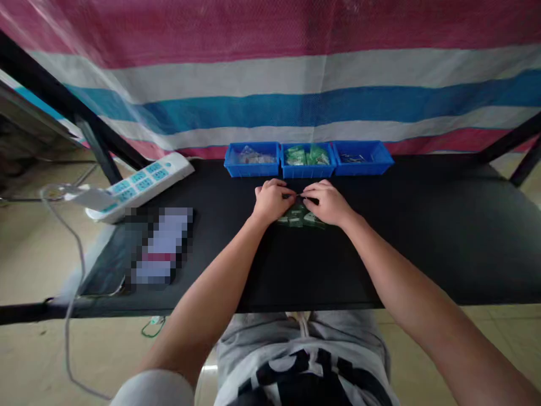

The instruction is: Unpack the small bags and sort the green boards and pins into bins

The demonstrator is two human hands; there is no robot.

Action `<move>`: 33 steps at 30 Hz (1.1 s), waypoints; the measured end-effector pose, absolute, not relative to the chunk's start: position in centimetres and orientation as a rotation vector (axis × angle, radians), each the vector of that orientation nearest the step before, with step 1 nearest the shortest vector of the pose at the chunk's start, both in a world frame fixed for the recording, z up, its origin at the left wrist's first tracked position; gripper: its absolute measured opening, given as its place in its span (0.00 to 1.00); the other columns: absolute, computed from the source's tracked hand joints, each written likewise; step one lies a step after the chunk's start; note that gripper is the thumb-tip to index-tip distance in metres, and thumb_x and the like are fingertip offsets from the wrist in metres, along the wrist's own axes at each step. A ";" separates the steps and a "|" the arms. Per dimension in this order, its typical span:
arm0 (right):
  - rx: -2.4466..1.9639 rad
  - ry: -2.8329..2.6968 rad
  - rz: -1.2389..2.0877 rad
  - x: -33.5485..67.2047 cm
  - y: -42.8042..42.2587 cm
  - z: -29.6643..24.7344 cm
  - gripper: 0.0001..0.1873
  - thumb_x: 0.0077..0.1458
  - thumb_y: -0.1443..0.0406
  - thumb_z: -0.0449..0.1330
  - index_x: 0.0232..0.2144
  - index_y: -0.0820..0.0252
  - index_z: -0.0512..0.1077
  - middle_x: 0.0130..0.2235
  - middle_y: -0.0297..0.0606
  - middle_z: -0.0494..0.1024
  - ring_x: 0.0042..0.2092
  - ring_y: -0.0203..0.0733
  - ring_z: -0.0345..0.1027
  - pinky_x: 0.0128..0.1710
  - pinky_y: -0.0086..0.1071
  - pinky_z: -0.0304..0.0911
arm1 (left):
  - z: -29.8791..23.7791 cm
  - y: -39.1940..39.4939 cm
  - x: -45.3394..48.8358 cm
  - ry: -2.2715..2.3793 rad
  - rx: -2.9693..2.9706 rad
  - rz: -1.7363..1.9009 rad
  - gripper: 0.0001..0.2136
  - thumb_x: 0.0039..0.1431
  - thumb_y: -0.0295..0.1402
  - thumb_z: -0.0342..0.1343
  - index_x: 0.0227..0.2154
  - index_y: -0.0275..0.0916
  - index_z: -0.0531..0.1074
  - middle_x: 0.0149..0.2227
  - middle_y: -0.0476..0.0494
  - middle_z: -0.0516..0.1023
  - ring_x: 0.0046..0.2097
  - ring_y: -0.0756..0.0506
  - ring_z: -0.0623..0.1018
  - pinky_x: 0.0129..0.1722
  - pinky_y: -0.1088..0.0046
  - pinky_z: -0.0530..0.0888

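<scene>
My left hand [271, 201] and my right hand [327, 203] meet over the middle of a black table [422, 242]. Both are curled, fingertips pinched together on a small dark object [298, 196] that I cannot make out. Under and between the hands lies a small pile of clear bags with green parts [298, 217]. Beyond the hands stand three blue bins side by side: the left bin [252, 159] holds clear bags, the middle bin [308, 158] holds green-filled bags, the right bin [362, 157] holds a few small parts.
A white power strip with teal sockets [139, 185] lies at the table's far left, its grey cable [71, 270] hanging off the edge. A blurred flat item [160, 248] lies left of my arm. A striped tarp [296, 79] hangs behind.
</scene>
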State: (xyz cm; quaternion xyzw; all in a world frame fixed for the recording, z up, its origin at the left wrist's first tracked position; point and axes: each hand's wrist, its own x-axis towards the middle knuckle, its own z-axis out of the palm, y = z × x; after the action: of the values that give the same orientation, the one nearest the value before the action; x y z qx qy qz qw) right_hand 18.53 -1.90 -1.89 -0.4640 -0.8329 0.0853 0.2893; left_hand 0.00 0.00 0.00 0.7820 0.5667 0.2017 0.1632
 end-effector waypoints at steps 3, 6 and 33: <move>-1.263 -2.203 0.198 18.6 -1.9 -1.8 0.13 0.57 0.67 0.56 0.39 0.60 0.81 0.44 0.44 0.79 0.45 0.49 0.67 0.50 0.46 0.64 | -0.4 0.2 -0.1 1.630 2.214 0.575 0.07 0.55 0.36 0.59 0.34 0.49 0.82 0.50 0.47 0.76 0.53 0.38 0.72 0.53 0.54 0.65; -1.311 -2.139 0.164 18.6 -1.8 -1.9 0.12 0.55 0.66 0.58 0.39 0.60 0.80 0.44 0.45 0.77 0.46 0.50 0.66 0.49 0.46 0.65 | -0.7 0.4 -0.1 1.624 2.211 0.611 0.06 0.54 0.34 0.59 0.32 0.47 0.81 0.49 0.47 0.77 0.52 0.38 0.72 0.52 0.53 0.66; -1.291 -1.693 0.818 19.2 -2.1 0.2 0.22 0.54 0.48 0.58 0.23 0.62 0.74 0.25 0.38 0.78 0.25 0.36 0.65 0.29 0.31 0.59 | -0.5 -0.2 -0.2 1.236 2.298 1.183 0.13 0.66 0.36 0.46 0.41 0.38 0.75 0.38 0.43 0.81 0.40 0.46 0.78 0.43 0.70 0.69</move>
State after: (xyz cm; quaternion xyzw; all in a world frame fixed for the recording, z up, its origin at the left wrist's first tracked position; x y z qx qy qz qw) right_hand 19.18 -2.11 0.19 -0.5144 -0.6746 0.3260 0.4172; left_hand -0.20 -0.24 -0.48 0.7944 0.4274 0.4090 0.1380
